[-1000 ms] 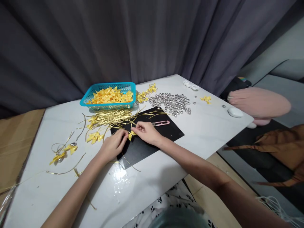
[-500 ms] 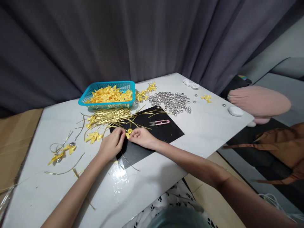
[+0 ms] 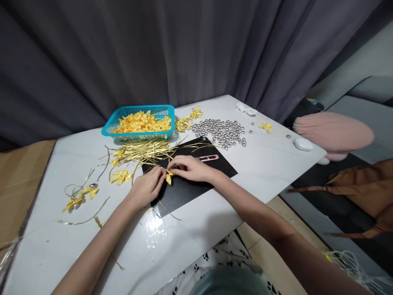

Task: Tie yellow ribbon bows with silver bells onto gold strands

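Between my two hands, over the black mat [image 3: 184, 192], is a small yellow ribbon bow [image 3: 168, 177]. The fingers of my left hand [image 3: 150, 183] pinch it from the left. My right hand [image 3: 190, 168] is curled at the bow's upper right, thumb and forefinger closed at its edge. A thin gold tie [image 3: 160, 166] runs by the left fingertips; its hold is partly hidden. Beyond my right hand lie pink-handled thread snips [image 3: 211, 157], their blades mostly covered by the hand.
A blue basket [image 3: 106, 130] full of yellow bows stands at the back. Gold ties [image 3: 144, 150] lie before it, silver bells or beads [image 3: 225, 133] to its right. Finished-looking bows [image 3: 73, 203] lie at left. A white mouse-like object [image 3: 303, 144] sits near the right corner.
My right hand has shifted up and slightly right, now covering the snips' blades. The bow has turned, with a pointed tail hanging down. My left hand has moved slightly right.
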Action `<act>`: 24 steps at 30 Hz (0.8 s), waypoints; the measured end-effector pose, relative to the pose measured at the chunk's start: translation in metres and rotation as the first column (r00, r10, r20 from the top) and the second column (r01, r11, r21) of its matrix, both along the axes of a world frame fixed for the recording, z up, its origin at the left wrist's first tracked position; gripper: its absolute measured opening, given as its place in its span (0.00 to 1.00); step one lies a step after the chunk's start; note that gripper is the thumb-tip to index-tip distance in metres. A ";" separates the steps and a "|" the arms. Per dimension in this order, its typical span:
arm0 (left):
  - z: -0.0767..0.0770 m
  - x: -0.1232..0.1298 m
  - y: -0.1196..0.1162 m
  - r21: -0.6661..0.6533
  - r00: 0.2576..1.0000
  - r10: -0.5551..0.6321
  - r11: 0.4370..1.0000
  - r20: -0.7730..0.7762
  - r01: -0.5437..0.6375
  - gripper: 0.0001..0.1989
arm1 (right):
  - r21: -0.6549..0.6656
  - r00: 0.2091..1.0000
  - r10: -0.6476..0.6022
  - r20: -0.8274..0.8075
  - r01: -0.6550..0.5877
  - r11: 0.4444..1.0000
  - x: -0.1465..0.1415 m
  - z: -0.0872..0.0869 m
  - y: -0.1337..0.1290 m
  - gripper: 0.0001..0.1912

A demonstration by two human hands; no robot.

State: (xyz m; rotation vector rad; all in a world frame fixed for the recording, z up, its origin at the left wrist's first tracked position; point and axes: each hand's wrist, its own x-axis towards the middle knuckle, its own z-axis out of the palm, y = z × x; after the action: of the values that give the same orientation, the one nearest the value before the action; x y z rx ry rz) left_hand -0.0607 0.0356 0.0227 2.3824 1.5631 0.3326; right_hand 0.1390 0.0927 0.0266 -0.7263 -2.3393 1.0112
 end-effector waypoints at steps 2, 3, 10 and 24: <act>0.000 -0.001 0.000 0.000 1.000 -0.007 1.000 0.006 0.007 0.14 | 0.003 0.996 0.073 0.045 -0.073 0.997 0.001 0.002 0.001 0.05; 0.000 -0.001 0.000 0.000 1.000 -0.011 1.000 0.008 0.011 0.14 | -0.004 0.995 0.074 0.061 -0.074 0.997 0.001 0.002 0.000 0.04; -0.002 -0.003 0.000 -0.013 0.999 -0.035 0.999 0.018 0.035 0.13 | -0.044 0.992 0.061 0.106 -0.057 0.997 -0.002 -0.002 -0.002 0.04; -0.006 0.002 0.000 0.019 0.974 0.195 0.980 0.119 -0.198 0.12 | -0.362 0.912 -0.405 0.064 0.400 0.842 -0.030 -0.018 -0.021 0.17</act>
State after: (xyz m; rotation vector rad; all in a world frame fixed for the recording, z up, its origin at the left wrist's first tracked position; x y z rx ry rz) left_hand -0.0592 0.0354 0.0167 2.1902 1.7536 0.5308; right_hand 0.1092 0.0721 0.0088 -1.2881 -1.8748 1.2578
